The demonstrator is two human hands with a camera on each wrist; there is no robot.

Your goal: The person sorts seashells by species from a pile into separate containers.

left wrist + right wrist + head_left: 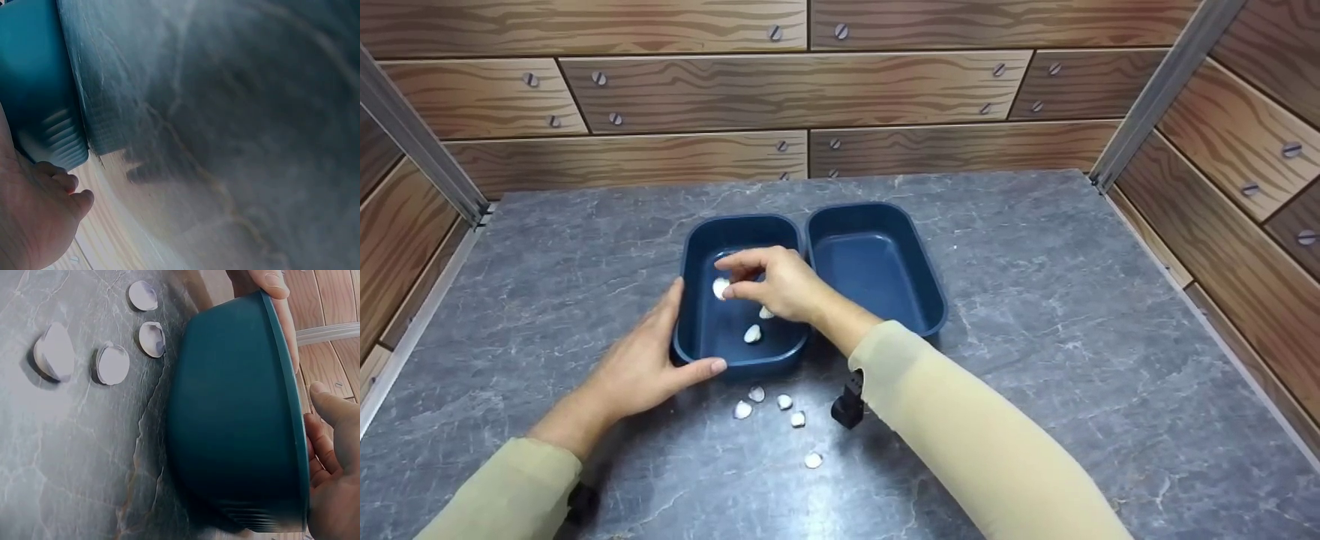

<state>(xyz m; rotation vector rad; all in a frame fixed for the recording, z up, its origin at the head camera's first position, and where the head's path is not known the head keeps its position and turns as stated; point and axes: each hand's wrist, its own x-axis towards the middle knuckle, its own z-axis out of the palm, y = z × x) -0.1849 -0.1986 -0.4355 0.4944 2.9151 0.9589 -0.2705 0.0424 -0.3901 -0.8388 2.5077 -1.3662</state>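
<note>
Two dark blue bins stand side by side. At the front left corner of the left bin (765,366), my left hand (637,367) rests with its thumb along the front rim and its fingers, fairly straight, against the left wall. My right hand (780,285) hangs over that bin's inside, thumb and forefinger apart. One white shell (720,288) shows right at the thumb tip. Another shell (752,334) lies on the bin floor, and a third (766,312) is partly hidden under the hand. In the right wrist view, the right hand (337,461) appears beyond the bin's rim, fingers bent.
Several white shells (784,403) lie scattered on the grey marbled table (1035,337) in front of the left bin. The right bin (866,270) touches or nearly touches the left one. Wood-patterned walls (795,90) enclose the back and sides.
</note>
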